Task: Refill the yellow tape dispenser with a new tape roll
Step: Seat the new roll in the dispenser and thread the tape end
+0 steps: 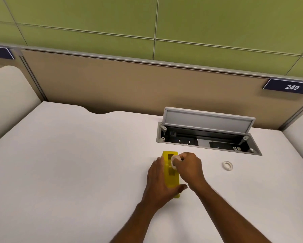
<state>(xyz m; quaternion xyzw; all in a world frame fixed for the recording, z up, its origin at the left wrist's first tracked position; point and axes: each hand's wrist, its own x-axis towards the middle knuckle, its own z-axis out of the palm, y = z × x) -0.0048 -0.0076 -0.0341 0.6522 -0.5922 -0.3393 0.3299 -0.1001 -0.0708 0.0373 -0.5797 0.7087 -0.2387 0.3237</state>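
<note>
The yellow tape dispenser [171, 170] lies on the white desk, long axis pointing away from me. My left hand [160, 183] wraps around its left side and near end, thumb across the near right edge. My right hand [189, 168] pinches a small clear tape roll [174, 161] right over the dispenser's open top. A second tape roll [227, 165] lies flat on the desk to the right, apart from both hands.
An open cable hatch [208, 135] with a raised grey lid sits in the white desk [77, 163] behind and right of the dispenser. A tan partition [129, 85] runs along the far edge, with a "249" sign [291, 87] at right.
</note>
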